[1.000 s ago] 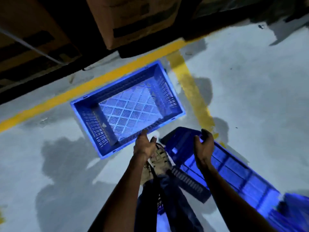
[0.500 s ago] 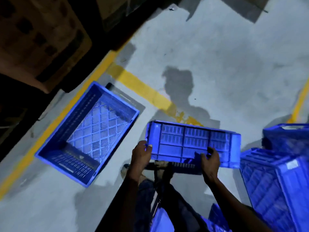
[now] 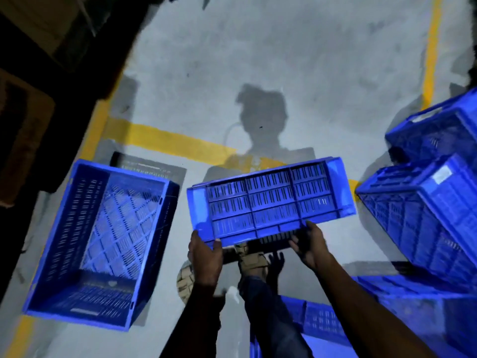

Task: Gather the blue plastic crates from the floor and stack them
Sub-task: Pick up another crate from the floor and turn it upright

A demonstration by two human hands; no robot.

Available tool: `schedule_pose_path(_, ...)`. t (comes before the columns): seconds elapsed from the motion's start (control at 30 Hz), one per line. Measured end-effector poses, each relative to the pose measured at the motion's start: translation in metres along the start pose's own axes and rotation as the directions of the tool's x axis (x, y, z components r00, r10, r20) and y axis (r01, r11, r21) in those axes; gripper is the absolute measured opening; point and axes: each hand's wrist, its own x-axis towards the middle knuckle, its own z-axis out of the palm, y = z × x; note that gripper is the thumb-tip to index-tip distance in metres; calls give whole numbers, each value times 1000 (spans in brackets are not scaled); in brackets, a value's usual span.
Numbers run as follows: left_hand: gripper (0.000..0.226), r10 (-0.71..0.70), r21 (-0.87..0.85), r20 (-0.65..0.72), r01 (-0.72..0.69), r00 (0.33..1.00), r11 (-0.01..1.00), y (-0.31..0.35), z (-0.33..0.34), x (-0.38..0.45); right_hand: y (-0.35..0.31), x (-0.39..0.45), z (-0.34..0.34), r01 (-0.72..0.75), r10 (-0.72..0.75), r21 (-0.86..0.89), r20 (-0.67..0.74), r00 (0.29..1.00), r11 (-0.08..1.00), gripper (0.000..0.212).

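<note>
I hold a blue slotted plastic crate (image 3: pixel 271 200) in the air at the centre, its long side wall facing me. My left hand (image 3: pixel 205 254) grips its lower left edge. My right hand (image 3: pixel 308 244) grips its lower right edge. An open blue crate (image 3: pixel 100 244) lies on the floor at the left, mouth up. Two more blue crates, one (image 3: pixel 423 213) in front and one (image 3: pixel 438 130) behind, sit tilted at the right. Another blue crate (image 3: pixel 322 324) lies low by my legs.
The grey concrete floor (image 3: pixel 309 73) has yellow painted lines (image 3: pixel 165 140). Dark cardboard boxes and shelving (image 3: pixel 38 73) fill the upper left. My sandalled feet (image 3: pixel 250 257) stand under the held crate. My shadow falls on the floor ahead.
My two hands went from empty to gripping a crate and have lifted it off the floor. My view has swung right, so the open crate now lies at the left.
</note>
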Motion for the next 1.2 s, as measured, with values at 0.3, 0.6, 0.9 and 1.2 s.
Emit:
schedule_pose_path(0.3, 67, 142, 243, 11, -140, 990, 960, 26, 21, -14, -15, -11, 53, -129, 94, 316, 126, 988, 940, 41)
schedule_pose_path(0.6, 65, 377, 326, -11, -353, 926, 877, 74, -14, -49, -45, -82, 76, 91, -127, 230, 148, 981, 969, 60)
schedule_pose_path(0.9, 66, 377, 195, -162, -345, 912, 918, 115, -92, -131, -106, -269, 77, 320, -368, 254, 172, 914, 913, 18)
schedule_pose_path(1.2, 73, 327, -40, -452, -385, 830, 922, 145, -233, -214, -96, -475, 59, 386, -473, 323, 261, 841, 864, 21)
